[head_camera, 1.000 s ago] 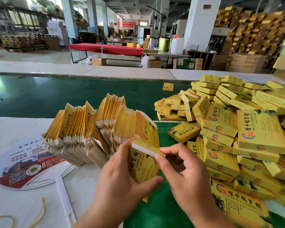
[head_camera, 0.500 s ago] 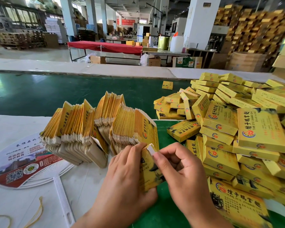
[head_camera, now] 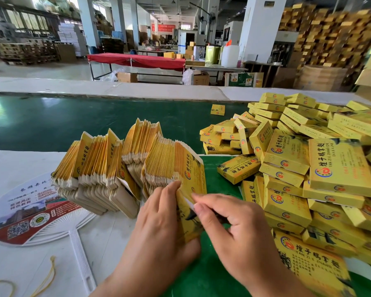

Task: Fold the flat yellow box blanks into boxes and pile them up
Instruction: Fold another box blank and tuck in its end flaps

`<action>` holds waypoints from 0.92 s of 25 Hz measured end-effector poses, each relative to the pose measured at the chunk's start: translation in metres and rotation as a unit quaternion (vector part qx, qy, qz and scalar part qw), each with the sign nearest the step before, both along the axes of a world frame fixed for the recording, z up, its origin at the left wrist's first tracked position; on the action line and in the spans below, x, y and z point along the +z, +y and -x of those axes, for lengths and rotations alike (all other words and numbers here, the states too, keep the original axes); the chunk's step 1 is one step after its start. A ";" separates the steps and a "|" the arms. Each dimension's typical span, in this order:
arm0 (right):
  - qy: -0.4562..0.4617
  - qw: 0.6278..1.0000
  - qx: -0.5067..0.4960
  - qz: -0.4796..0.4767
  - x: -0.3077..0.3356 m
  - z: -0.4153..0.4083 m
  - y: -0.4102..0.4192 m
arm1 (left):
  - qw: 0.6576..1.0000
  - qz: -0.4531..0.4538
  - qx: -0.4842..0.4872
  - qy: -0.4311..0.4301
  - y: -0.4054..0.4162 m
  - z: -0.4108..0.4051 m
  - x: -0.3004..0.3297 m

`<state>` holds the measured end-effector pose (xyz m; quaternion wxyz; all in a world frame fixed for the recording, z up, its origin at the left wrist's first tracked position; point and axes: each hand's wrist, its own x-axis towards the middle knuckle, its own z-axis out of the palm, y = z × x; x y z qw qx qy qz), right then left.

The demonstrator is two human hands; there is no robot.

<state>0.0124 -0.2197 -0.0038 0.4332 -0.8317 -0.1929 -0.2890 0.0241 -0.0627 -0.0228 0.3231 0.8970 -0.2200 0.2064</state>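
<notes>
Since a second ago the white end flap of the box (head_camera: 187,219), then raised and open, has been pushed down, and both hands have drawn closer round it. Left hand (head_camera: 159,228) cups the box from the left, fingers curled over its top edge and thumb under its lower end, holding it tilted on edge above the green mat (head_camera: 204,273). Right hand (head_camera: 234,230) meets it from the right, thumb and forefinger pinched at the flap, the other fingers loosely bent. Just behind the hands, fanned blanks (head_camera: 126,168) stand on edge on the table (head_camera: 13,266); the nearest touches the box's top. A paper fan (head_camera: 30,213) lies left of them. Folded boxes (head_camera: 308,168) heap up on the right, close beside the right hand.
</notes>
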 end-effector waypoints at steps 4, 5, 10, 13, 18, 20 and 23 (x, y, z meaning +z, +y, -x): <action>-0.019 0.999 0.010 0.048 -0.001 0.000 0.005 | 0.998 0.065 0.016 0.011 0.003 -0.001 0.002; -0.021 0.998 0.007 0.051 -0.001 0.000 0.006 | 0.997 0.078 0.023 0.016 0.002 -0.001 0.003; -0.042 0.996 0.009 0.075 0.000 -0.002 0.006 | 0.989 0.141 0.029 0.020 -0.002 0.000 -0.005; -0.042 0.996 0.006 0.076 0.002 -0.003 -0.001 | 0.933 0.310 -0.090 0.159 -0.003 -0.002 -0.001; -0.052 0.995 0.031 0.084 -0.001 -0.002 0.000 | 0.835 0.499 -0.061 0.222 -0.011 -0.001 0.008; -0.052 0.994 0.051 0.078 -0.001 -0.002 0.000 | 0.839 0.493 -0.058 0.221 -0.011 -0.002 0.005; -0.037 0.994 0.070 0.072 0.001 -0.003 -0.004 | 0.858 0.463 -0.081 0.206 -0.010 -0.004 -0.001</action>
